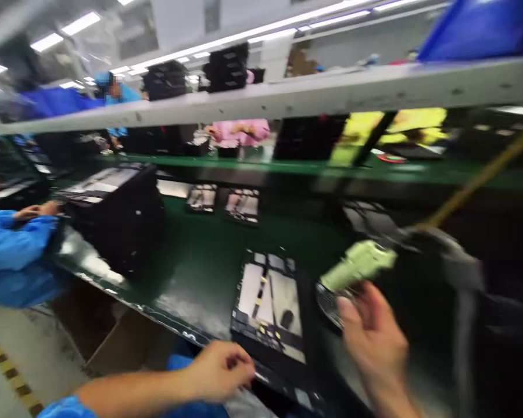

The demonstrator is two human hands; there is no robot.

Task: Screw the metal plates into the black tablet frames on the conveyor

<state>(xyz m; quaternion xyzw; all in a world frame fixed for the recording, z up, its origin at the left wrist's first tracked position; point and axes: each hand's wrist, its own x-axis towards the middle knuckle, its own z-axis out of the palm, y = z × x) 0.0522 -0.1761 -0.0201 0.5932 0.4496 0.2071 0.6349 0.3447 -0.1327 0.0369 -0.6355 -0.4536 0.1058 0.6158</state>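
Observation:
An open device [270, 310] with bare circuit parts lies in a black tray on the green conveyor belt [192, 261] in front of me. My left hand [220, 368] rests at the tray's near left corner, fingers curled in; what they hold, if anything, is hidden. My right hand [372, 337] is raised to the right of the tray, blurred by motion, fingers partly spread. Just above it hangs a pale green tool [357, 264] on a yellow cord [483, 177]. The hand is close to the tool but not gripping it.
Two more trays with devices [224, 203] lie further along the belt. A large black box [117, 220] stands at the left, beside a person in a blue sleeve [13, 244]. A grey shelf [287, 96] crosses overhead. Other people work behind it.

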